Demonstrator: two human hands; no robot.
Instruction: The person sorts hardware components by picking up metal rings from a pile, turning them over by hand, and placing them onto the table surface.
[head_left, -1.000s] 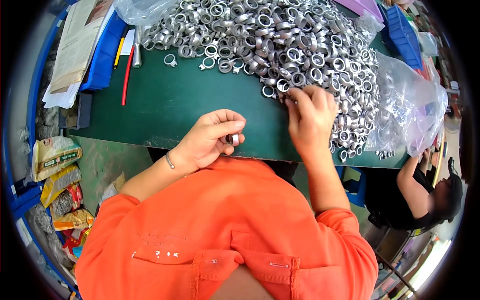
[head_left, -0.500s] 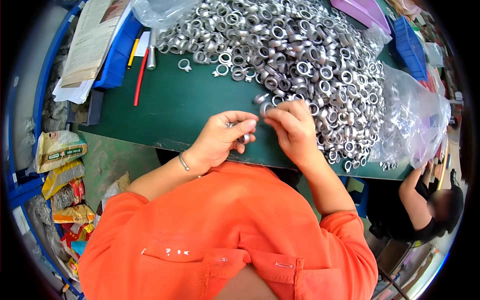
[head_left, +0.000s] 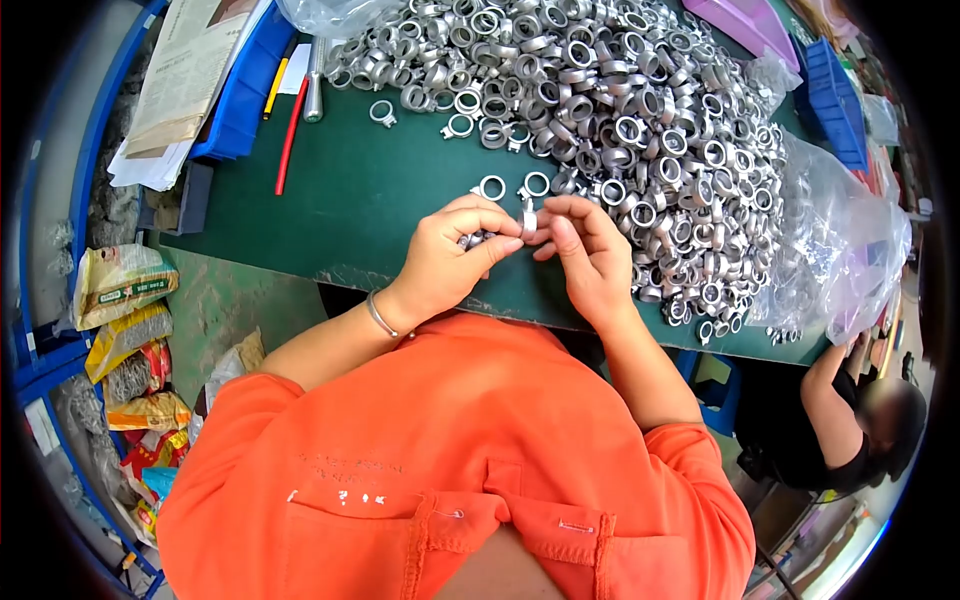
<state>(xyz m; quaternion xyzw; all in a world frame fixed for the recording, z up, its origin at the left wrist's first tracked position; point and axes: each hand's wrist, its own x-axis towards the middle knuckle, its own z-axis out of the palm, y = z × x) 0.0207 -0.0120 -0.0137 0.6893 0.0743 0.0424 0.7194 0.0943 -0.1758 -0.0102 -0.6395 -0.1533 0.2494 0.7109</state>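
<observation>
My left hand (head_left: 450, 248) is curled around small metal rings, and its thumb and forefinger reach a metal ring (head_left: 529, 222) between my two hands. My right hand (head_left: 588, 255) touches the other side of that ring, its thumb raised and fingers bent. Two loose rings lie on the green table just beyond the hands, one ring (head_left: 491, 188) to the left and another ring (head_left: 536, 184) to the right. A large heap of metal rings (head_left: 640, 130) spreads behind and to the right of my right hand.
On the left are a red pen (head_left: 291, 140), a yellow pen (head_left: 278, 85), a metal tool (head_left: 314, 90) and a blue bin (head_left: 240, 105) with newspaper. At right, a plastic bag (head_left: 810, 230) and a blue crate (head_left: 836, 105) lie near a person in black (head_left: 810, 420).
My right hand has come from the heap to my left hand, and a ring is now between them. Two rings now lie apart from the heap, in front of the hands.
</observation>
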